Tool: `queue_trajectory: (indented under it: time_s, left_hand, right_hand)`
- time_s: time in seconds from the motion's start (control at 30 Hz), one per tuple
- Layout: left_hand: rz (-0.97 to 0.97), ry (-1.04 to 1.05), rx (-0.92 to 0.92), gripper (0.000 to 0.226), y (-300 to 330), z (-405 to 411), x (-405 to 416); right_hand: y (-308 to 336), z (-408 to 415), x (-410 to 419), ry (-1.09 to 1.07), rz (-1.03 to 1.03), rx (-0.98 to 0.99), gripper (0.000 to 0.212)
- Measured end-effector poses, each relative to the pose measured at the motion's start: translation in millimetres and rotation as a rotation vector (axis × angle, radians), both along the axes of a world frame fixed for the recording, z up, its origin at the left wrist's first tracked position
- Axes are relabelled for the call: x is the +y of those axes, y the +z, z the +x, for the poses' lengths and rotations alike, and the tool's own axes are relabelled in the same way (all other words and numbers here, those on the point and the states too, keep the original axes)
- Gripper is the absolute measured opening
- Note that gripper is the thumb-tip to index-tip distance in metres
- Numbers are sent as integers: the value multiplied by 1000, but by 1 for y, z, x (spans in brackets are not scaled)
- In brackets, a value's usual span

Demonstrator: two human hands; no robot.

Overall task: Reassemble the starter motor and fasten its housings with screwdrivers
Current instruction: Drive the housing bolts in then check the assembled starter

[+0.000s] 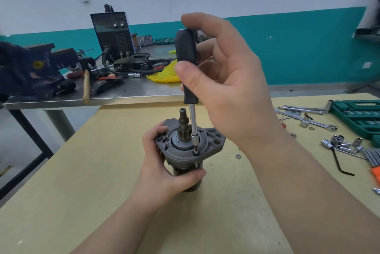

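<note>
starter motor (186,151): standing upright on the wooden table (102,171), roughly mid-table, pinion shaft pointing up, grey flanged housing on top, dark round body underneath

left hand (162,163): wrapped round the motor from the left, fingers curled over the housing's far-left edge, thumb across the near side of the dark body, so clamped on it

right hand (224,81): up above the motor, gripping the screwdriver (188,64) by its black handle, thumb pressed on the near side, index finger hooked over the top end, other fingers loosely bent behind

screwdriver tip: shaft pretty much vertical, just right of the pinion shaft, bit sitting in a screw (195,152) at the near-right rim of the housing

right side of table: loose sockets (339,142), a combination wrench (320,123), a black hex key (340,163), green socket case (359,116) at the far right edge

small stuff: a lone nut (238,156) on the table just right of the motor

far bench: steel bench (123,93) behind, with a dark vise (30,69) at left, a welder box (113,34) further back, a wooden-handled hammer (86,85), cables, and a yellow bag (164,75)
</note>
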State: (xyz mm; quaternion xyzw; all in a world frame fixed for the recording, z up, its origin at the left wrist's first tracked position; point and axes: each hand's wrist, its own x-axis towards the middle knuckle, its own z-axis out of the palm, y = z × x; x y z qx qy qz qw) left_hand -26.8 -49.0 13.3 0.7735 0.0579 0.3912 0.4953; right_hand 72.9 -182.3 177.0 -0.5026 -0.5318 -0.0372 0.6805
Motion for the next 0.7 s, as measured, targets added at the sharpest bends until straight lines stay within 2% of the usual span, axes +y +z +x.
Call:
queue_trajectory:
  time_s: [0.2, 0.3, 0.53, 0.7]
  left_hand:
    - [-3, -41, -17, 103, -2, 0, 3]
    - [-4, -88, -24, 100, -4, 0, 8]
    - [-21, -144, -2, 92, -5, -5, 19]
    - [-11, -133, 3, 95, -8, -5, 22]
  right_hand:
    - [0, 2, -1, 63, 11, 56, 31]
    - [-1, 3, -4, 105, -13, 85, 36]
    - [0, 1, -1, -8, -16, -11, 43]
    - [0, 2, -4, 95, 8, 76, 32]
